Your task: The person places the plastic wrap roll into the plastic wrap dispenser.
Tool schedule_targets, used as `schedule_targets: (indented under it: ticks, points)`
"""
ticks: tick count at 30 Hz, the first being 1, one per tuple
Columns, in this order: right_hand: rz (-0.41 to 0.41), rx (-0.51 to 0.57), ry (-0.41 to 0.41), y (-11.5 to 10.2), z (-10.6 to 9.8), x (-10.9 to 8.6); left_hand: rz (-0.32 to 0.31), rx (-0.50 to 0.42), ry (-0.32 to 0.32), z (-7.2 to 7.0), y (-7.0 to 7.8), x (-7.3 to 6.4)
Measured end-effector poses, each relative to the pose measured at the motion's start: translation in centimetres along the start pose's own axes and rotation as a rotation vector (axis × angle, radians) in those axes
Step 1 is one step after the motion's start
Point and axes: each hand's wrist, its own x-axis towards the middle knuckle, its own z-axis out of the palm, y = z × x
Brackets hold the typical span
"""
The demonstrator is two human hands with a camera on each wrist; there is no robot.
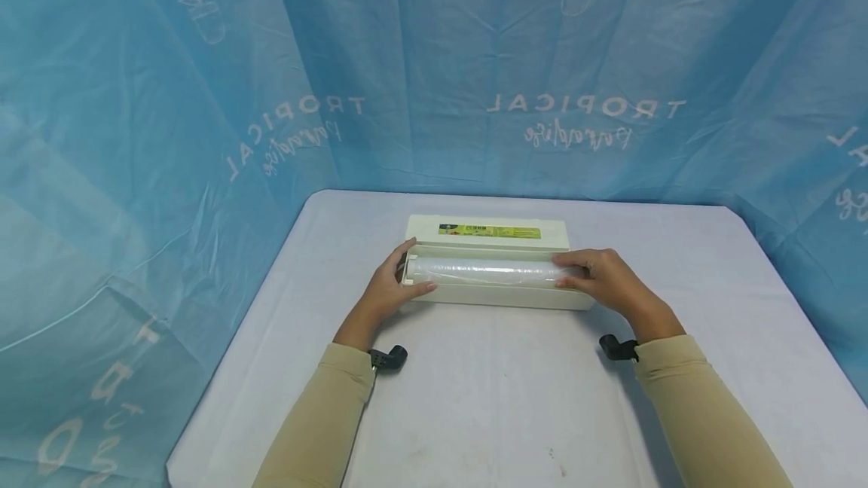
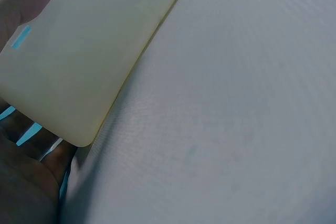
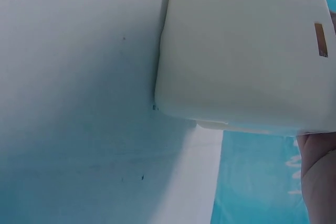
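Left fingers [image 1: 401,251] clasp open white box [image 1: 498,296]; right fingers [image 1: 573,257] pinch film roll [image 1: 484,271] inside.

box [image 1: 502,297] closer in wrist views

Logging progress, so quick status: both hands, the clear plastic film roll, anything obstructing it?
Left hand grips left end of long white plastic box. Right hand at right end of clear plastic film roll. Roll inside open box. No obstruction visible.
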Motion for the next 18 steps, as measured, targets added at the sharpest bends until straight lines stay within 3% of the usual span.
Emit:
schedule_targets:
  ticks: [11, 14, 18]
  points:
    - [0.006, -0.013, 0.023, -0.2, -0.5, -0.3, 0.001, 0.003, 0.007, 0.0, -0.1, 0.0]
    - [0.02, 0.02, 0.09, -0.1, -0.8, -0.7, 0.006, -0.001, 0.002, 0.0, -0.1, 0.0]
    - [0.074, 0.148, 0.236, 0.2, -1.1, -1.2, 0.017, -0.001, 0.002, -0.1, 0.0, -0.1]
